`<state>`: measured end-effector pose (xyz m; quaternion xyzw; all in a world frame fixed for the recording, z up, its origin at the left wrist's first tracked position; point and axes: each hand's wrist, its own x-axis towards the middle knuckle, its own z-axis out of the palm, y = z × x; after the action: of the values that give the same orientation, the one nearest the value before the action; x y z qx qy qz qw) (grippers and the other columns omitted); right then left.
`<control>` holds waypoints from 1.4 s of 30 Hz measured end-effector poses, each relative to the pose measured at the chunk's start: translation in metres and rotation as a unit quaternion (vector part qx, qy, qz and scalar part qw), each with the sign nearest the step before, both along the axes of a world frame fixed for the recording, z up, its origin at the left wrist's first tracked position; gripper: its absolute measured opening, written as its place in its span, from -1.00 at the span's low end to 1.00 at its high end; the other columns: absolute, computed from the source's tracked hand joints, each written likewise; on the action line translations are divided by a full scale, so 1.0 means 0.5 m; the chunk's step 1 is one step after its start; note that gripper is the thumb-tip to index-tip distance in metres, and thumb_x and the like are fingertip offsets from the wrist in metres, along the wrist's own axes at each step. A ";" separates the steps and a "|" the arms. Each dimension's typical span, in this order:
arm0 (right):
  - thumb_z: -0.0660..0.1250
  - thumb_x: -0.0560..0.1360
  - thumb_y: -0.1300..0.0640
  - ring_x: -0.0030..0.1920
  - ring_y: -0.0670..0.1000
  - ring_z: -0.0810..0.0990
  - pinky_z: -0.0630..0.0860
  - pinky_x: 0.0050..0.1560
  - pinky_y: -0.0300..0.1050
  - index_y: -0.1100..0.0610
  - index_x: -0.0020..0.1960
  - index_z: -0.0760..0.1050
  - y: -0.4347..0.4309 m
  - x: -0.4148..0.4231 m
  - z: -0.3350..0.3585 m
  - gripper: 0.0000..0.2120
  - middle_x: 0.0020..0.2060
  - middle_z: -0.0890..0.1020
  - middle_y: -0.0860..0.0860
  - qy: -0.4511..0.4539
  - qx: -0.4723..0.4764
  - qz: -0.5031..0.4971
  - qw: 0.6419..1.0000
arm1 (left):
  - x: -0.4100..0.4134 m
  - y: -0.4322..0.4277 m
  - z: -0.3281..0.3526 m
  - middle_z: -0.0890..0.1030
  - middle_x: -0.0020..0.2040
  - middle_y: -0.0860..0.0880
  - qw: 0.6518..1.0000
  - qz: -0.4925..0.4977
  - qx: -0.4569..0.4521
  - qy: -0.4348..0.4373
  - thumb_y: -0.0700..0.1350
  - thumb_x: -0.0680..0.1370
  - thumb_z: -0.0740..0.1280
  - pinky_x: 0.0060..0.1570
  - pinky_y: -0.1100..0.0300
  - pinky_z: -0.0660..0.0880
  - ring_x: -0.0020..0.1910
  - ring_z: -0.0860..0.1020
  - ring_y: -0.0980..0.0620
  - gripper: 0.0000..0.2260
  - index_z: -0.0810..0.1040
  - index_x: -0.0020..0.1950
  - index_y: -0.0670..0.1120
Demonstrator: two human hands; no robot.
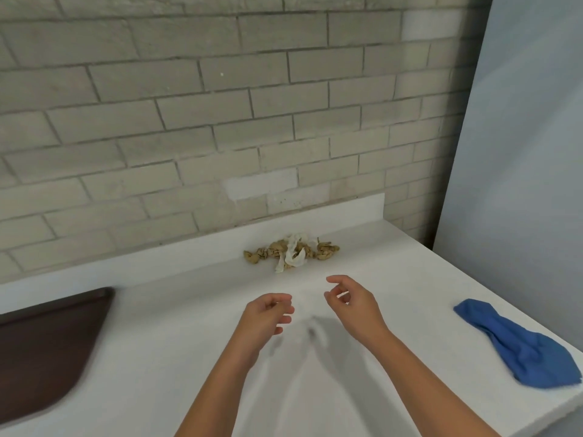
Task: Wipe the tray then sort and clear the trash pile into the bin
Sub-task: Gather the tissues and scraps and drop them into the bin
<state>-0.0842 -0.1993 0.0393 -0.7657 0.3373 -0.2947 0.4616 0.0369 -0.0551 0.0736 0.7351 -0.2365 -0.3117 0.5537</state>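
**Desk:** Where does the job stand?

**Photographer:** Both hands hover over the white worktop (176,357) at lower centre. The left hand (266,315) and right hand (355,302) have loosely curled fingers, each grip released and holding nothing. The trash pile (291,252), crumpled brown paper with white scraps, sits just above them at centre frame, touching the low backsplash (157,257). It looks untouched and unsorted.

**Desk:** And the tray?

**Photographer:** The dark brown tray (47,342) lies at the lower left, cut off by the frame edge and blurred. Whether it has been wiped cannot be told. The blue cloth (517,345) lies crumpled at the lower right, well apart from the tray and from both hands. I judge the wiping is likely over and the sorting is about to begin.

**Desk:** What is left?

**Photographer:** By my reading, the whole pile: sorting it and carrying it to the bin, which is not in view.

**Desk:** Room to work?

**Photographer:** There is bare worktop between the hands and the pile, and more on either side of it. The brick wall (189,121) closes off the far side behind the pile. A pale panel (520,152) stands at the upper right. The worktop's right edge runs diagonally just past the cloth, which lies close to that drop, so sweeping scraps that way risks pushing them over.
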 end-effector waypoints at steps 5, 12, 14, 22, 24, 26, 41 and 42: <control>0.31 0.52 0.05 -0.16 -0.11 0.57 0.48 -0.17 -0.26 -0.06 0.19 0.48 -0.047 0.041 0.005 -0.75 -0.09 0.57 -0.09 0.013 -0.009 0.015 1.000 | 0.041 -0.033 -0.010 0.67 -0.04 -0.03 1.000 0.015 0.014 0.007 -0.10 0.56 0.30 -0.06 0.17 0.52 -0.09 0.63 0.04 -0.87 0.60 0.05 -0.04; 0.31 0.51 0.06 -0.16 -0.08 0.56 0.46 -0.16 -0.23 -0.03 0.20 0.51 -0.165 0.085 0.010 -0.74 -0.08 0.57 -0.07 0.073 -0.048 0.028 0.996 | 0.064 -0.093 -0.026 0.67 -0.03 -0.07 0.998 0.027 0.041 0.025 -0.12 0.54 0.31 -0.13 0.20 0.50 -0.11 0.62 0.02 -0.87 0.60 0.04 -0.06; 0.32 0.50 0.06 -0.14 -0.08 0.54 0.43 -0.14 -0.22 -0.02 0.21 0.51 -0.200 0.107 0.008 -0.72 -0.07 0.54 -0.10 0.100 -0.074 0.033 0.992 | 0.074 -0.113 -0.031 0.66 -0.04 -0.09 0.998 0.031 0.052 0.026 -0.13 0.54 0.30 -0.16 0.22 0.49 -0.14 0.60 0.02 -0.88 0.59 0.04 -0.07; 0.33 0.46 0.04 0.15 0.13 0.47 0.48 0.09 -0.03 0.09 0.26 0.46 -0.311 0.226 0.010 -0.62 0.12 0.47 0.11 0.244 -0.213 0.090 0.942 | 0.108 -0.188 -0.058 0.63 -0.11 -0.04 0.993 0.024 0.109 0.023 -0.14 0.54 0.29 -0.22 0.28 0.44 -0.21 0.57 0.07 -0.88 0.58 0.02 -0.08; 0.33 0.46 -0.01 0.21 0.14 0.42 0.45 0.16 0.01 0.10 0.31 0.41 -0.332 0.256 0.007 -0.55 0.19 0.43 0.13 0.290 -0.245 0.112 0.918 | 0.116 -0.206 -0.066 0.62 -0.14 -0.03 0.993 0.017 0.118 0.026 -0.17 0.52 0.29 -0.25 0.28 0.43 -0.25 0.55 0.08 -0.90 0.58 -0.01 -0.07; 0.34 0.46 -0.07 0.29 0.14 0.36 0.41 0.24 0.04 0.08 0.38 0.33 -0.353 0.285 0.002 -0.45 0.29 0.37 0.12 0.323 -0.271 0.134 0.897 | 0.124 -0.221 -0.076 0.60 -0.19 -0.02 0.992 0.008 0.120 0.031 -0.20 0.52 0.27 -0.28 0.29 0.41 -0.28 0.52 0.07 -0.89 0.58 -0.06 -0.06; 0.33 0.43 -0.05 -0.26 0.10 0.57 0.48 -0.33 -0.07 0.07 -0.22 0.59 -0.428 0.272 -0.196 -0.79 -0.31 0.60 -0.01 0.224 -0.400 0.010 0.889 | 0.213 -0.372 -0.114 0.51 0.07 0.03 0.924 -0.017 0.173 -0.340 -0.11 0.55 0.25 -0.03 0.28 0.43 0.06 0.51 0.06 -0.78 0.54 0.18 -0.01; 0.26 0.43 -0.06 -0.31 0.09 0.56 0.45 -0.39 -0.10 0.08 -0.26 0.58 -0.427 0.272 -0.194 -0.75 -0.38 0.58 -0.02 0.230 -0.402 0.000 0.886 | 0.221 -0.391 -0.116 0.48 0.14 0.00 0.885 -0.042 0.194 -0.421 -0.08 0.56 0.25 0.06 0.22 0.42 0.17 0.45 0.01 -0.76 0.51 0.22 -0.02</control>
<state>0.0521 -0.4127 -0.0577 -0.9319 0.2866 -0.2209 0.0240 0.1473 -0.2507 0.0156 0.8791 -0.4130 -0.0359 0.2353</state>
